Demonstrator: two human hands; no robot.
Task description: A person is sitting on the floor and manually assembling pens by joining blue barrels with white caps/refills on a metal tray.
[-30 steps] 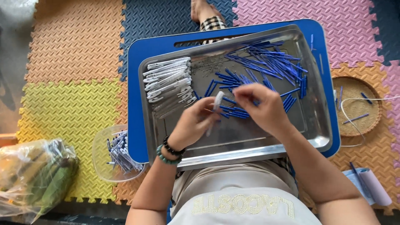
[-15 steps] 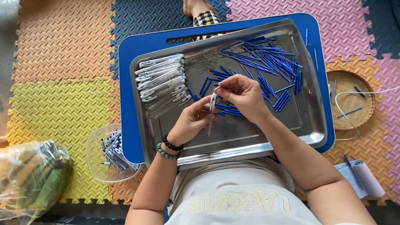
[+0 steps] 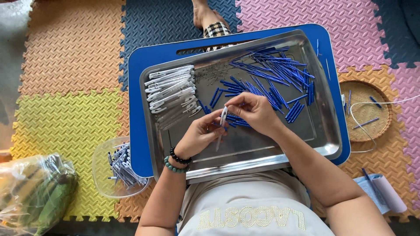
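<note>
A white pen barrel [image 3: 222,122] is pinched between both hands over a steel tray [image 3: 326,131].

Head view: the barrel is held nearly upright in the picture, its long axis running from the right hand [image 3: 253,112], closed on its top end, down to the left hand [image 3: 200,136], gripping its middle. Blue refills [image 3: 273,78] are heaped just beyond, white barrels [image 3: 171,91] are stacked at left; bare tray floor is left along the near edge.
</note>
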